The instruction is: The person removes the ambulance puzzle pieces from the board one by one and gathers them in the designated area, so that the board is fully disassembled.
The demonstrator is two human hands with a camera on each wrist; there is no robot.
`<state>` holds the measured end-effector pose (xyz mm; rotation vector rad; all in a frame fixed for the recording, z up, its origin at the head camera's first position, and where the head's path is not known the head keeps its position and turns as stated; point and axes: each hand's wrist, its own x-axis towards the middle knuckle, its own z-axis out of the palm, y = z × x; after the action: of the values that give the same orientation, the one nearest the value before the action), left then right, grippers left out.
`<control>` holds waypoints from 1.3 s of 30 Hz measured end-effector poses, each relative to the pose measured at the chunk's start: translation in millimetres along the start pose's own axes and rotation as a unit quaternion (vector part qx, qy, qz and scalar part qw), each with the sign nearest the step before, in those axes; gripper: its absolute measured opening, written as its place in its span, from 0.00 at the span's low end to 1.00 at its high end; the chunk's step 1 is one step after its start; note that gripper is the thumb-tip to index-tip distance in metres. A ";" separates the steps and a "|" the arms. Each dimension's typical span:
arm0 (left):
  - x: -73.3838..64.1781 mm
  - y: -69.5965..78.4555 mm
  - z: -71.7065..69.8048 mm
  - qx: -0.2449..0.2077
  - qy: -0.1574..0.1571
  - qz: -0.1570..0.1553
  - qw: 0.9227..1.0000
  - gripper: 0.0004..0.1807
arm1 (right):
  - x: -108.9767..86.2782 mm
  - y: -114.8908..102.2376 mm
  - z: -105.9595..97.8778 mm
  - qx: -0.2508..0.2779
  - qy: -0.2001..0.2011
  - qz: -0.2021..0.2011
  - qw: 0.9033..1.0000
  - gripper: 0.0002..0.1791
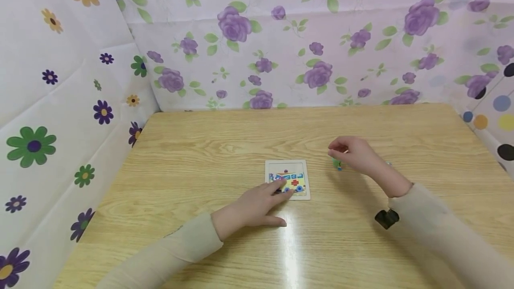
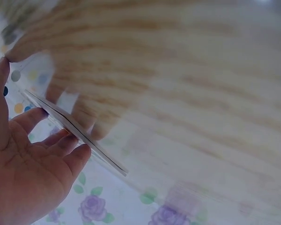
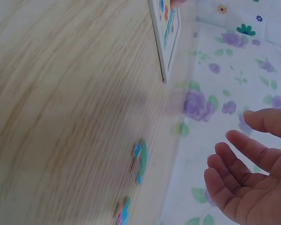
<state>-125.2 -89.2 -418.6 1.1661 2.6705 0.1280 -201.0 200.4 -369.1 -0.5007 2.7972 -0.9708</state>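
On the table [image 1: 201, 146], the left hand [image 1: 257, 204], fingers spread and gripping nothing, rests on the board [image 1: 287, 167]; the right hand [image 1: 353, 153], empty, fingers loosely curved, hangs to its right, above the green piece [image 1: 336, 163]. A light press should steady the board, and pinching the piece by opposite edges looks best. The board lies flat, nearly square; its vehicle picture [image 1: 295, 183] runs left to right. The half-covered green piece's long axis is hard to judge; another piece [image 3: 122, 213] lies farther right.
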 end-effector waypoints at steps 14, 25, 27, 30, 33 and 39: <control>-3.2 -3.1 2.2 -0.002 0.007 0.001 1.000 0.41 | 22.4 -29.1 36.1 0.010 -0.011 -0.045 0.999 0.12; -2.4 -3.8 4.6 0.018 0.011 0.009 1.000 0.42 | 25.9 -35.0 57.1 0.007 -0.051 -0.057 0.997 0.12; -2.7 -3.5 4.4 0.023 0.009 0.009 1.000 0.42 | 26.2 -34.5 59.5 0.009 -0.057 -0.055 0.997 0.12; -3.2 -2.5 4.0 0.026 0.006 0.005 1.000 0.42 | 26.7 -33.2 63.2 0.006 -0.070 -0.046 0.996 0.12; -3.1 -2.3 4.4 0.033 -0.001 0.002 0.999 0.42 | 26.7 -31.1 66.7 -0.002 -0.081 -0.043 0.996 0.10; -3.3 -1.9 3.2 0.033 -0.005 0.001 0.999 0.42 | 27.3 -27.1 71.2 -0.012 -0.082 -0.051 0.995 0.08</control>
<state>-123.6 -93.0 -421.5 1.1855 2.6839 0.0358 -202.6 129.7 -408.5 -0.6982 2.6615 -0.8729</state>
